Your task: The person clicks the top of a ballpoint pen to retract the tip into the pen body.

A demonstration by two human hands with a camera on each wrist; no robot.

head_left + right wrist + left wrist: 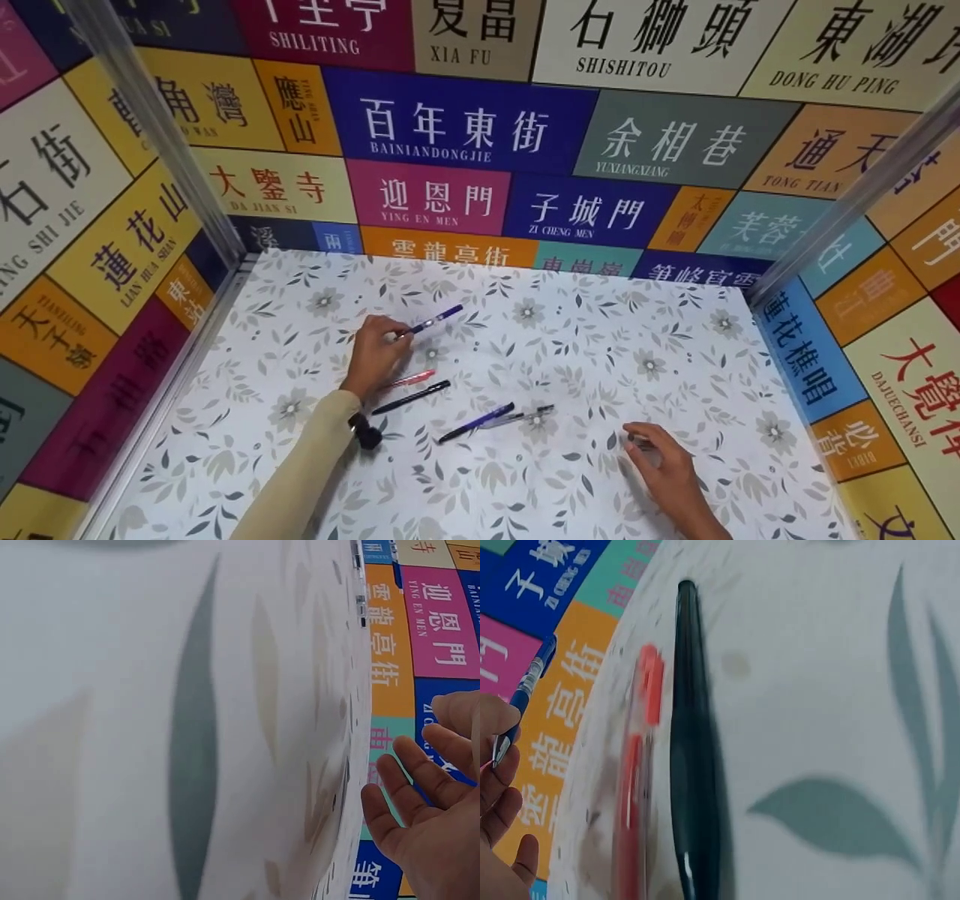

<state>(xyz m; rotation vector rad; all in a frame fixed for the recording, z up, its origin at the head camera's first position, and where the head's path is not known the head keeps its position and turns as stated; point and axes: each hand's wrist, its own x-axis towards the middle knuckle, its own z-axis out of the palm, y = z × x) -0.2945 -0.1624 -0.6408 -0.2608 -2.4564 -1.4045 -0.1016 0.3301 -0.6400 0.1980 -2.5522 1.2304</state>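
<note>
Thumb and fingertips of my left hand (377,352) pinch a blue pen (439,319) near one end. In the left wrist view, this blue pen (529,682) has its pointed metal tip down by the fingers, its blue end upward. Close to that hand, a red pen (417,377) with a clear barrel and a black pen (411,398) lie side by side on the tablecloth. My right hand (664,461) hovers at the right of the table with nothing in it; the right wrist view has its fingers loosely spread.
Between the hands lie a blue-and-black pen (480,421) and a thinner, clear-looking pen (531,415), close together. A white tablecloth (600,330) printed with grey leaves and flowers covers the table. Walls with colourful sign panels (457,124) and metal posts (847,202) enclose it.
</note>
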